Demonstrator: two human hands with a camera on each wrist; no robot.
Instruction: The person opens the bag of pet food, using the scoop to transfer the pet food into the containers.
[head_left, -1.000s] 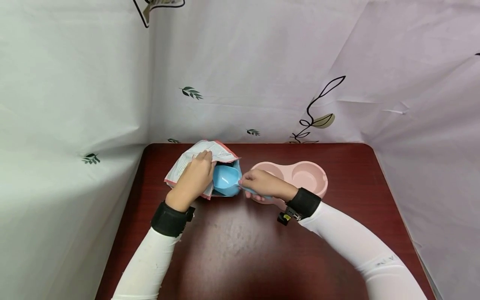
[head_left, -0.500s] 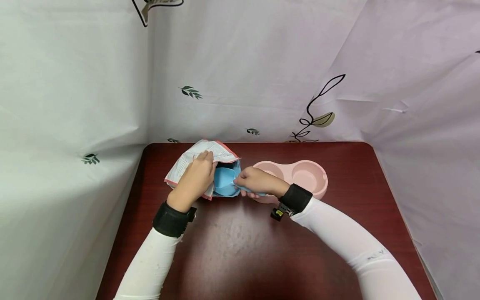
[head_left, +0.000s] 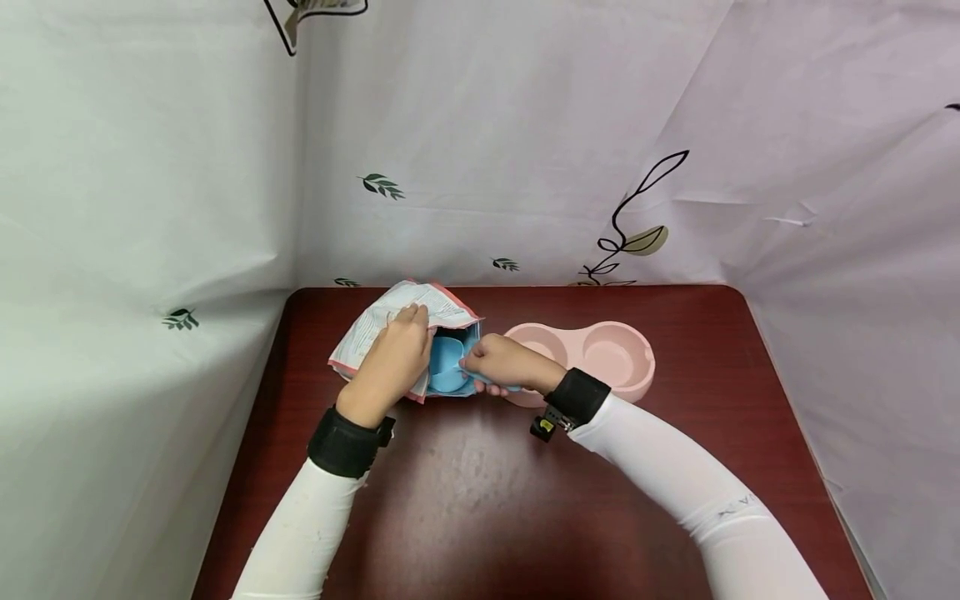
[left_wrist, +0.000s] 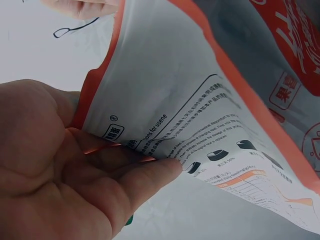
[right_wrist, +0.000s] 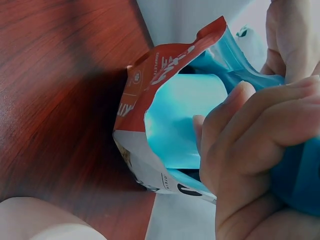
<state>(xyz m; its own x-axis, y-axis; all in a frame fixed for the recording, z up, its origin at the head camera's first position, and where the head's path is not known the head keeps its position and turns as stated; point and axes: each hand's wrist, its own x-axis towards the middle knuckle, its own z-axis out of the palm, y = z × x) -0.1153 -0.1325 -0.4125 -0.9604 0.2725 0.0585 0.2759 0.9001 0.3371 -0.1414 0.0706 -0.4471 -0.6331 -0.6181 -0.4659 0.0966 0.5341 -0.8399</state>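
Note:
A white and red printed food bag [head_left: 390, 304] lies on its side at the back left of the table, its mouth facing right. My left hand [head_left: 397, 350] pinches the edge of the bag's mouth; in the left wrist view the fingers [left_wrist: 145, 182] lie under the printed panel. A light blue scoop [head_left: 446, 360] is inside the bag's opening. Its handle is gripped by my right hand [head_left: 506, 361]. The right wrist view has the scoop's cup [right_wrist: 185, 120] within the blue-lined mouth. What lies deeper in the bag is hidden.
A pink double bowl [head_left: 640, 367] stands right of the bag, partly behind my right hand and wrist. All of this rests on a dark red wooden table [head_left: 465, 500]. White cloth with leaf prints [head_left: 487, 150] hangs behind and on both sides.
My right hand has moved left, taking the scoop farther into the bag's mouth. The left hand and the bag have barely moved.

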